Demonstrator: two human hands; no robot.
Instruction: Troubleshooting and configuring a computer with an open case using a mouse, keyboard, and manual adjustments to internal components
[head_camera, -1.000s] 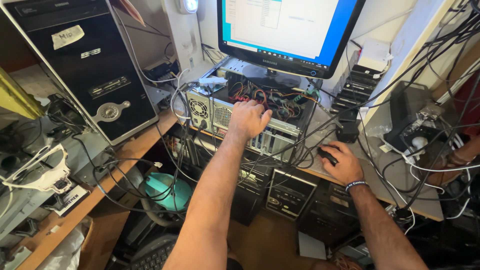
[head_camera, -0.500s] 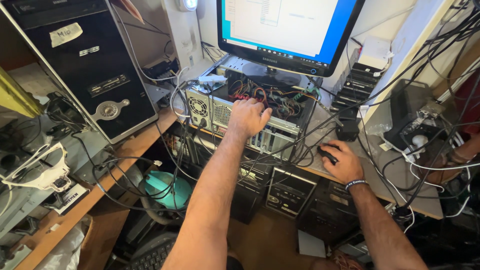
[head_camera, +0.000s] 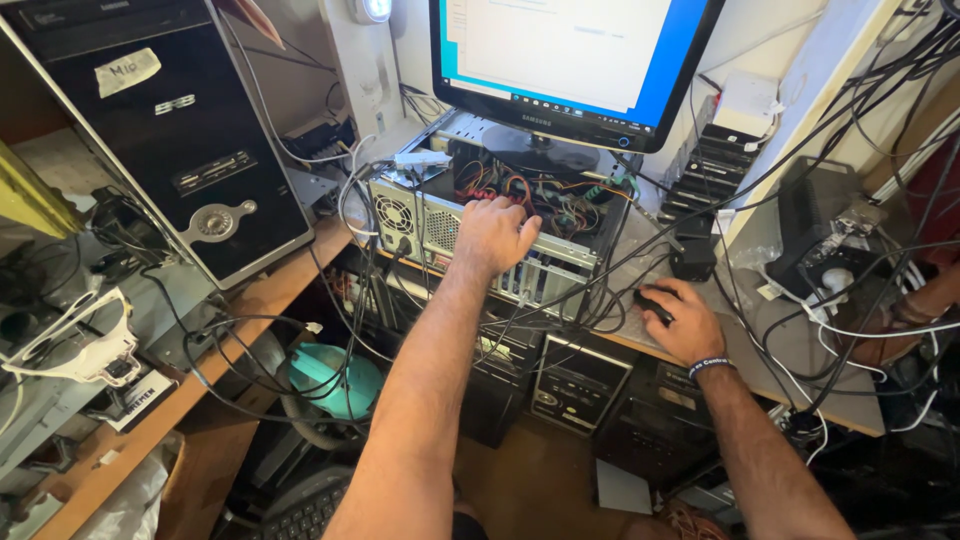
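While the left hand (head_camera: 495, 235) rests half-curled on the open computer case (head_camera: 520, 235), the right hand (head_camera: 685, 320) cups a black mouse (head_camera: 652, 303)

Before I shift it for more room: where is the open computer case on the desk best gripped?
Probably by the bare metal rear edge of the open computer case, from the near side where the left hand rests. The monitor sits on top and cables drape over it, so clear those first.
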